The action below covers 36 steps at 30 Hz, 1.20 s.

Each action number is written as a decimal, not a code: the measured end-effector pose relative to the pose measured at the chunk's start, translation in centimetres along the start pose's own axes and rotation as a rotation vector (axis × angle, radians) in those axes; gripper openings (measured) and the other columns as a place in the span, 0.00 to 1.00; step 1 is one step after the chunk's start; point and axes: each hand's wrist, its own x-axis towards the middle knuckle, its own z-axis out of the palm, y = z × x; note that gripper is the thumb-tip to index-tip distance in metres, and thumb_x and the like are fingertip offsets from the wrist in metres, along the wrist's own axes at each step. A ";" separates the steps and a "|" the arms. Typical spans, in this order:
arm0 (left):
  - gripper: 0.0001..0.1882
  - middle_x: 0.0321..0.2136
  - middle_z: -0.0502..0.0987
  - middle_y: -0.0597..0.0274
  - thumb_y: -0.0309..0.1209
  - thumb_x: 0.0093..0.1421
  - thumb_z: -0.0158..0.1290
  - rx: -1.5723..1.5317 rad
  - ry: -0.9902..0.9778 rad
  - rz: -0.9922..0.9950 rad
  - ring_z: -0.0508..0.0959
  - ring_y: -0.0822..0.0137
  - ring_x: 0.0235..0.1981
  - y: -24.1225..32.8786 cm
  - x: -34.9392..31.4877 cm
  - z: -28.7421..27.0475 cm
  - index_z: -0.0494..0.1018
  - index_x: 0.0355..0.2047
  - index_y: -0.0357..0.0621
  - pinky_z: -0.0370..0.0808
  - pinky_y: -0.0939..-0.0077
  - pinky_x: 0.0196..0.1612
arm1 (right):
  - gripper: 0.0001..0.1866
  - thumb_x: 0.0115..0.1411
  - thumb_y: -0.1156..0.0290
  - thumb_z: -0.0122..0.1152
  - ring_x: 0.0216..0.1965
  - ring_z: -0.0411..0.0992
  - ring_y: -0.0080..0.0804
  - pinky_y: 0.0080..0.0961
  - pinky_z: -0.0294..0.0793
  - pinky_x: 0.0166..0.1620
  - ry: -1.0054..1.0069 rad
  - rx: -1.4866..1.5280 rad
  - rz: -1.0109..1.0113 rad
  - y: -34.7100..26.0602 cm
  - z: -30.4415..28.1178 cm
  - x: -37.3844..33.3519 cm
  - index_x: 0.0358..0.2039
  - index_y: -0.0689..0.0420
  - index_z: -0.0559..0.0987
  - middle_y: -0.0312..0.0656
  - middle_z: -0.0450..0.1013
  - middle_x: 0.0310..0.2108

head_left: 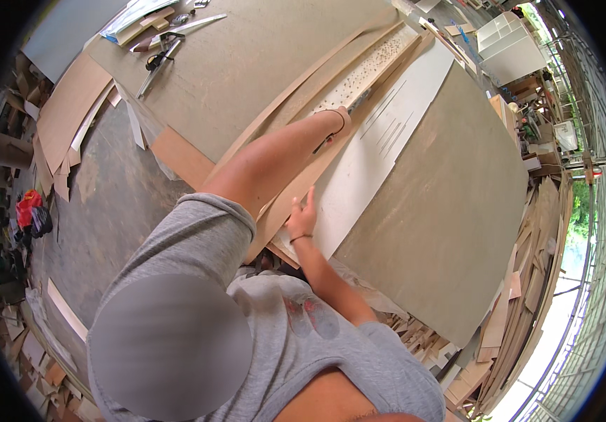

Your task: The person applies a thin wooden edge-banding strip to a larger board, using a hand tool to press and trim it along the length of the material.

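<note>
My left arm reaches far along a long wooden trough-like piece [401, 60], whose pale inner face is speckled with brown marks. My left hand [344, 118] is at its edge, beyond a dark wrist cord; its fingers are hidden, so what it holds does not show. Nearer to me, my right hand [303, 219] lies with fingers apart at the border between a brown wooden strip [283, 204] and a white sheet [345, 184]. Several thin dark lines mark the white sheet. A second thin strip [275, 111] curves along the left side.
The long pieces lie on a large grey-brown worktop [429, 204]. Hand tools [162, 53] and small wood blocks sit at its far left. Board offcuts [71, 119] lie on the left, and stacked wooden strips [528, 281] line the right side. A white cabinet [510, 46] stands far right.
</note>
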 end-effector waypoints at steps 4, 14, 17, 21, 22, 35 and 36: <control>0.05 0.24 0.77 0.63 0.32 0.43 0.57 -0.414 -0.016 -0.289 0.74 0.71 0.27 -5.0 4.4 4.4 0.76 0.22 0.46 0.54 0.67 0.44 | 0.30 0.52 0.71 0.50 0.13 0.58 0.20 0.21 0.60 0.22 -0.093 0.072 0.096 -2.6 1.7 -2.4 0.56 0.60 0.57 0.35 0.60 0.08; 0.20 0.19 0.72 0.46 0.21 0.50 0.43 -1.104 0.330 -0.451 0.74 0.59 0.17 1.4 -4.4 -0.1 0.54 0.45 0.32 0.71 0.66 0.16 | 0.27 0.49 0.76 0.53 0.34 0.70 0.27 0.20 0.69 0.37 0.111 -0.030 -0.020 2.0 0.3 8.0 0.51 0.68 0.61 0.49 0.71 0.39; 0.25 0.22 0.73 0.43 0.19 0.47 0.48 -1.097 0.340 -0.447 0.75 0.57 0.20 0.3 -5.5 1.0 0.53 0.45 0.28 0.72 0.66 0.18 | 0.26 0.50 0.73 0.53 0.43 0.69 0.38 0.26 0.67 0.44 0.070 -0.076 0.061 -3.8 0.2 7.7 0.49 0.68 0.63 0.56 0.67 0.44; 0.26 0.25 0.74 0.43 0.17 0.43 0.50 -0.924 0.351 -0.387 0.76 0.55 0.24 1.2 -6.4 0.1 0.56 0.45 0.26 0.72 0.63 0.22 | 0.30 0.51 0.69 0.51 0.42 0.68 0.43 0.29 0.66 0.45 0.059 -0.191 -0.090 -2.6 0.0 3.7 0.53 0.68 0.56 0.57 0.68 0.40; 0.23 0.25 0.74 0.44 0.18 0.46 0.47 -0.857 0.356 -0.386 0.76 0.56 0.23 1.2 -5.9 0.1 0.58 0.44 0.28 0.71 0.62 0.22 | 0.32 0.52 0.69 0.50 0.37 0.71 0.41 0.29 0.68 0.41 0.106 -0.200 -0.190 -1.0 0.7 1.8 0.55 0.66 0.53 0.56 0.70 0.36; 0.08 0.30 0.77 0.60 0.34 0.46 0.53 0.571 0.134 0.088 0.76 0.65 0.28 -0.3 -0.5 1.0 0.77 0.24 0.45 0.65 0.64 0.38 | 0.31 0.50 0.67 0.50 0.16 0.65 0.35 0.30 0.65 0.24 0.062 -0.105 0.090 -0.5 0.6 0.4 0.55 0.55 0.57 0.47 0.66 0.14; 0.09 0.28 0.77 0.64 0.35 0.49 0.49 0.605 0.135 0.081 0.76 0.67 0.27 -0.5 -0.6 1.2 0.77 0.25 0.45 0.64 0.65 0.38 | 0.31 0.50 0.67 0.50 0.18 0.67 0.37 0.31 0.66 0.26 0.046 -0.117 0.118 -0.4 0.7 0.8 0.55 0.56 0.58 0.49 0.68 0.15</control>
